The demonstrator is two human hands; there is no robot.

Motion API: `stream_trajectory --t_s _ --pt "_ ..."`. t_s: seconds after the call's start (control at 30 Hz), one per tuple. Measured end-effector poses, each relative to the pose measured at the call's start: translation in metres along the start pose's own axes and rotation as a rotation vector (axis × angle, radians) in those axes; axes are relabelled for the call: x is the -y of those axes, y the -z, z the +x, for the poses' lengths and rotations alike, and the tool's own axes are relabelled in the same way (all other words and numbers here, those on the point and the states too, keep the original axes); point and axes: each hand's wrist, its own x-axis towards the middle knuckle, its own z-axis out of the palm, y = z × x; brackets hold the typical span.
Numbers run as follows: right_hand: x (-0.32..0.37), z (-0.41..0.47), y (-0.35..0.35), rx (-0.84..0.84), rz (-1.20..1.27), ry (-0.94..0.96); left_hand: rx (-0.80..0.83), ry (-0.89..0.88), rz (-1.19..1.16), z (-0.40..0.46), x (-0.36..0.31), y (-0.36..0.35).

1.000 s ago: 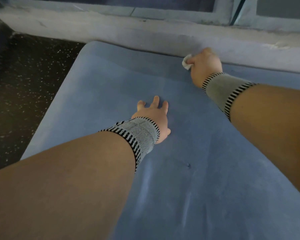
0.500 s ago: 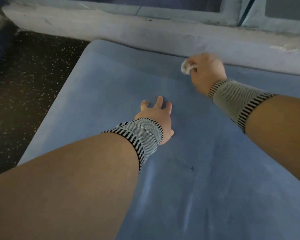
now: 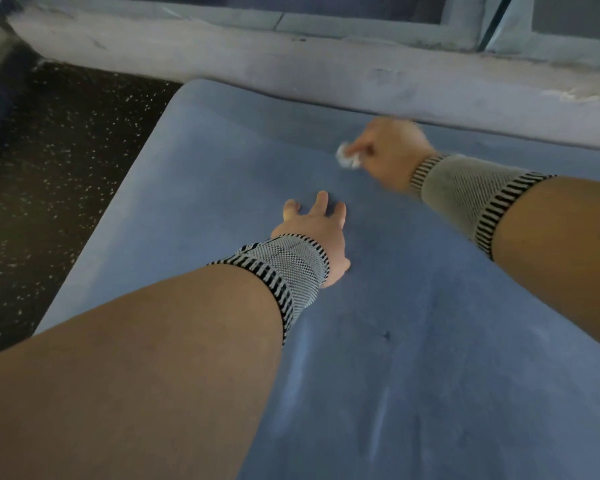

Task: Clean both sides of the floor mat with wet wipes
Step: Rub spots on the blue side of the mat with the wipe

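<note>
Looking forward and down from head height, close over the mat (image 3: 430, 341), facing the far wall (image 3: 291, 67), floor (image 3: 49, 168) showing left.

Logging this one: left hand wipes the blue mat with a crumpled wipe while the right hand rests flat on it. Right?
The hands are swapped. In the head view, the right hand grips the crumpled wipe and wipes the blue mat near its far edge; the left hand rests flat on it.

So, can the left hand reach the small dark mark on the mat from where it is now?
Probably yes. The left hand rests flat on the floor mat, and the dark mark lies nearer the person, with only bare mat between them.
</note>
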Motion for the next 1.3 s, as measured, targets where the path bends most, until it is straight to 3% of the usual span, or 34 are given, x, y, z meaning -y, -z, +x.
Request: stream_trajectory --t_s 0.1,0.17,0.33,0.47,0.53,0.6,0.7,0.87,0.97,1.17,1.23,1.3 --pt "-0.016 0.019 0.003 -0.082 -0.108 -0.366 0.020 0.018 -0.040 0.002 0.001 -0.001" --pt "-0.012 0.032 -0.004 -0.066 -0.067 -0.440 0.030 0.026 -0.058 0.003 0.000 -0.002" --pt "0.023 0.034 -0.013 -0.015 0.027 -0.124 0.022 0.038 -0.080 0.002 0.002 0.000" --pt "0.027 0.000 -0.009 0.166 0.080 0.167 -0.003 0.013 -0.039 0.003 0.001 -0.002" --pt "0.016 -0.003 0.000 0.119 0.106 0.112 -0.015 0.004 -0.038 0.004 0.004 -0.002" --pt "0.002 0.006 0.001 -0.058 0.091 -0.049 -0.022 0.003 -0.032 0.004 0.004 -0.001" --pt "0.005 0.006 -0.007 -0.004 -0.008 -0.174 -0.065 -0.023 -0.069 -0.001 0.006 -0.003" --pt "0.005 0.004 -0.005 0.039 -0.056 -0.154 -0.190 0.058 -0.162 -0.035 0.044 -0.026" --pt "0.016 0.002 -0.007 0.053 0.010 -0.168 -0.121 0.119 -0.106 -0.053 0.054 -0.045" --pt "0.059 -0.061 -0.029 0.167 0.092 0.290 -0.071 0.118 -0.039 -0.050 0.052 -0.040" --pt "0.057 -0.051 -0.018 0.119 0.103 0.253 -0.063 0.125 -0.028 -0.049 0.051 -0.040" --pt "0.046 -0.022 -0.013 -0.065 0.122 0.041 -0.058 0.129 -0.018 -0.049 0.049 -0.039"
